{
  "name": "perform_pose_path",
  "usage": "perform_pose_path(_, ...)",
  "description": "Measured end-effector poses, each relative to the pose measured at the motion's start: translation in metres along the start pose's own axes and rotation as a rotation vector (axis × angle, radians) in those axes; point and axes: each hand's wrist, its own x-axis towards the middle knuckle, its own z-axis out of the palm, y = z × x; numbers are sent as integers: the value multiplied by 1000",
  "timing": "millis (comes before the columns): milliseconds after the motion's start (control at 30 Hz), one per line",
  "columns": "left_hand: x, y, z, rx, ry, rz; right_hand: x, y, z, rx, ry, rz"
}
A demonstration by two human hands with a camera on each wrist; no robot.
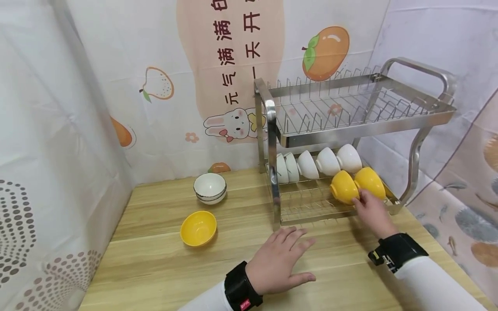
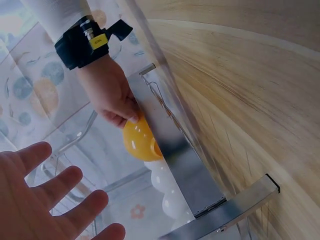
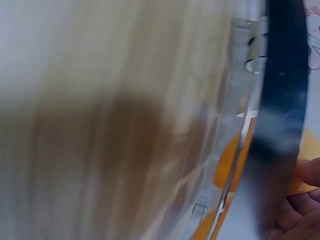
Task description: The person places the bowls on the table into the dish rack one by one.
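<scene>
Two yellow bowls stand on edge at the front of the rack's lower shelf. My right hand (image 1: 374, 211) pinches the rim of the left yellow bowl (image 1: 344, 187), thumb on the near side; the other yellow bowl (image 1: 370, 183) sits just right of it. In the left wrist view the same hand (image 2: 107, 92) holds the yellow bowl (image 2: 140, 140) behind the rack's front rail. My left hand (image 1: 278, 261) hovers over the table before the rack, fingers spread, holding nothing. The right wrist view is blurred, with the rail hiding part of the bowls.
The two-tier metal dish rack (image 1: 362, 129) has a wire upper shelf and a row of white bowls (image 1: 327, 162) at the back below. Left on the wooden table (image 1: 151, 259) are stacked white bowls (image 1: 210, 185) and a yellow bowl (image 1: 198, 229). Printed curtains (image 1: 116, 56) surround the table.
</scene>
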Motion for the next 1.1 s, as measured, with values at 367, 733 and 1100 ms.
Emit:
perform_pose_path(367, -9, 0, -7, -5, -19, -75, -2, 8, 4, -50, 8, -42)
perform_pose_path(733, -16, -6, -14, 13, -18, -143, -5, 5, 3, 2, -67, -36)
perform_pose_path(1100, -30, -20, -16, -4, -4, -270, -31, -8, 1, 115, 17, -24)
